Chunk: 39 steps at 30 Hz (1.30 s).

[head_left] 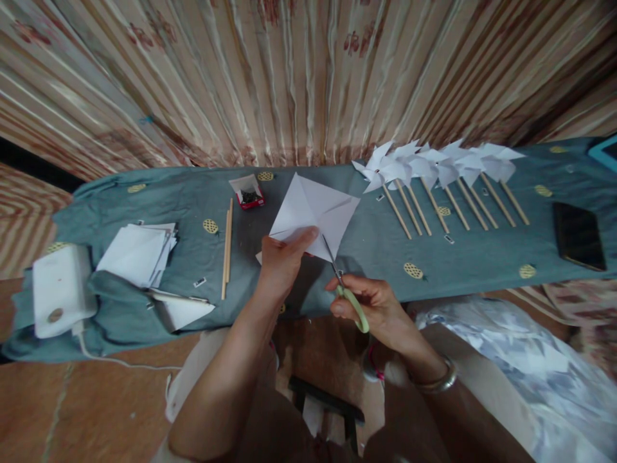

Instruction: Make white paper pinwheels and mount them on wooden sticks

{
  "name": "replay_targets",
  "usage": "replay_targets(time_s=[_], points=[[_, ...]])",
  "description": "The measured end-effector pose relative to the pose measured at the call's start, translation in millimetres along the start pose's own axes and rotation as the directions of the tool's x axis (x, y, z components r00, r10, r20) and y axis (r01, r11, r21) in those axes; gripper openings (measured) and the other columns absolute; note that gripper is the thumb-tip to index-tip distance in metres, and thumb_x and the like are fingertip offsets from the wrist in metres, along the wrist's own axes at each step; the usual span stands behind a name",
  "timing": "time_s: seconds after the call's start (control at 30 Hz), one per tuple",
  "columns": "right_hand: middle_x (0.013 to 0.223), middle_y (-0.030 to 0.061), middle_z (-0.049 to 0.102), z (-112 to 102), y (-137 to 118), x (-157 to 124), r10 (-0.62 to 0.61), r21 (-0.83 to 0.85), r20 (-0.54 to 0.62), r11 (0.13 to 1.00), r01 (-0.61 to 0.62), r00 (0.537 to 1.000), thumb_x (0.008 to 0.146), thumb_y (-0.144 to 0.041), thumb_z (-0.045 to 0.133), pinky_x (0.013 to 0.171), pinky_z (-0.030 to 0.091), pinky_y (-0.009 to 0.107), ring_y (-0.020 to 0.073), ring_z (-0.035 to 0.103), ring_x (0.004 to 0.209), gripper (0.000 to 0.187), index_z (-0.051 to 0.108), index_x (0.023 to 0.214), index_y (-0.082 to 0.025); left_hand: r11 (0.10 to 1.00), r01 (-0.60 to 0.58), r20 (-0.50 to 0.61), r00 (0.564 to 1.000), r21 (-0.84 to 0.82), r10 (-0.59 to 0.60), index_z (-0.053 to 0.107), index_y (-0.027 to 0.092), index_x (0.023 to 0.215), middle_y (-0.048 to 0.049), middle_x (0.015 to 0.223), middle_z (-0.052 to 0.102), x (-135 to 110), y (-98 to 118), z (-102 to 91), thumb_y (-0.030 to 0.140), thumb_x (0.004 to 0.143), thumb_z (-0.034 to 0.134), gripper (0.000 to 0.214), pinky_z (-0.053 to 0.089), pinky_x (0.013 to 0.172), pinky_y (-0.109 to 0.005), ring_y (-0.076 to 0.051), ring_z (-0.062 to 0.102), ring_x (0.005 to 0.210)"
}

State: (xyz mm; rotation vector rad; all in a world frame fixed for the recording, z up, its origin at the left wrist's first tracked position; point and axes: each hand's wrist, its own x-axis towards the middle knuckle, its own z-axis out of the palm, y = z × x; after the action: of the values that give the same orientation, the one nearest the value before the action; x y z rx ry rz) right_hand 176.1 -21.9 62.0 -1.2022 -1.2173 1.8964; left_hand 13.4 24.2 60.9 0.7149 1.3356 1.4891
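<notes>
A square white sheet of paper (308,202) with crease lines is pinched in my left hand (284,257), thumb on top near its middle. One slit shows on its right side. My right hand (373,305) grips scissors with light green handles (355,308). Their blades meet the paper's near corner and point towards its centre. Just beyond the paper's left edge stands a small red box (250,196) of dark pins or tacks. Two wooden sticks (226,247) lie to the left of my left hand.
Finished paper pinwheels (434,164) on wooden sticks lie in a row at the right, near a dark phone (578,236). At the left are a stack of white paper (137,254), a folded sheet (186,310) and a white corded device (62,289). A curtain (308,83) hangs behind the cloth-covered table (482,257).
</notes>
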Motion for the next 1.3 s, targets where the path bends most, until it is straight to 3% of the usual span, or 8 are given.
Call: replay_targets(time_s=[0.4, 0.93, 1.03, 1.2, 1.3], points=[[0.056, -0.0069, 0.053, -0.1, 7.1, 0.7, -0.026, 0.023, -0.038, 0.999, 0.027, 0.999, 0.062, -0.046, 0.088, 0.048, 0.039, 0.020, 0.0064, 0.045, 0.049, 0.040, 0.069, 0.084, -0.018, 0.999, 0.028, 0.021, 0.999, -0.024, -0.027, 0.073, 0.013, 0.071, -0.0021, 0.068, 0.071, -1.7, -2.7, -0.6, 0.030, 0.061, 0.083, 0.022, 0.049, 0.054, -0.025, -0.015, 0.062, 0.058], [0.054, -0.0070, 0.055, 2.2, 5.5, 1.4, -0.004, 0.049, -0.075, 0.999, 0.008, 0.997, 0.056, -0.041, 0.092, 0.050, 0.043, 0.019, 0.0058, 0.046, 0.049, 0.040, 0.072, 0.081, -0.018, 0.999, 0.035, 0.019, 0.999, -0.020, -0.034, 0.069, 0.014, 0.067, -0.0001, 0.063, 0.067, -3.2, -0.9, -0.1, 0.029, 0.060, 0.082, 0.021, 0.047, 0.052, -0.023, -0.013, 0.058, 0.055], [0.055, -0.0069, 0.055, 2.3, 5.0, 1.6, 0.002, 0.047, -0.085, 0.999, 0.002, 0.996, 0.055, -0.041, 0.092, 0.050, 0.042, 0.019, 0.0060, 0.047, 0.050, 0.040, 0.071, 0.081, -0.017, 0.999, 0.042, 0.029, 0.999, -0.020, -0.042, 0.070, 0.014, 0.068, -0.0003, 0.064, 0.067, -3.1, -1.9, -0.8, 0.030, 0.061, 0.082, 0.022, 0.048, 0.055, -0.024, -0.013, 0.060, 0.058], [0.056, -0.0064, 0.056, 2.1, 3.4, 1.8, 0.016, 0.059, -0.076, 0.998, -0.012, 0.997, 0.055, -0.043, 0.091, 0.048, 0.039, 0.019, 0.0061, 0.047, 0.050, 0.042, 0.070, 0.081, -0.017, 0.999, 0.048, 0.037, 0.998, -0.007, -0.048, 0.061, 0.016, 0.053, -0.0025, 0.069, 0.069, -2.2, -4.0, -1.9, 0.031, 0.059, 0.082, 0.026, 0.052, 0.062, -0.027, -0.016, 0.064, 0.066], [0.055, -0.0068, 0.054, 1.7, 1.7, 1.7, 0.021, 0.048, -0.066, 0.999, -0.018, 0.998, 0.055, -0.045, 0.090, 0.047, 0.036, 0.019, 0.0059, 0.044, 0.050, 0.043, 0.069, 0.079, -0.017, 0.998, 0.068, 0.029, 0.997, -0.019, -0.067, 0.067, 0.016, 0.060, -0.0020, 0.072, 0.071, -2.2, -2.7, -1.1, 0.029, 0.058, 0.083, 0.021, 0.052, 0.062, -0.026, -0.015, 0.064, 0.065]])
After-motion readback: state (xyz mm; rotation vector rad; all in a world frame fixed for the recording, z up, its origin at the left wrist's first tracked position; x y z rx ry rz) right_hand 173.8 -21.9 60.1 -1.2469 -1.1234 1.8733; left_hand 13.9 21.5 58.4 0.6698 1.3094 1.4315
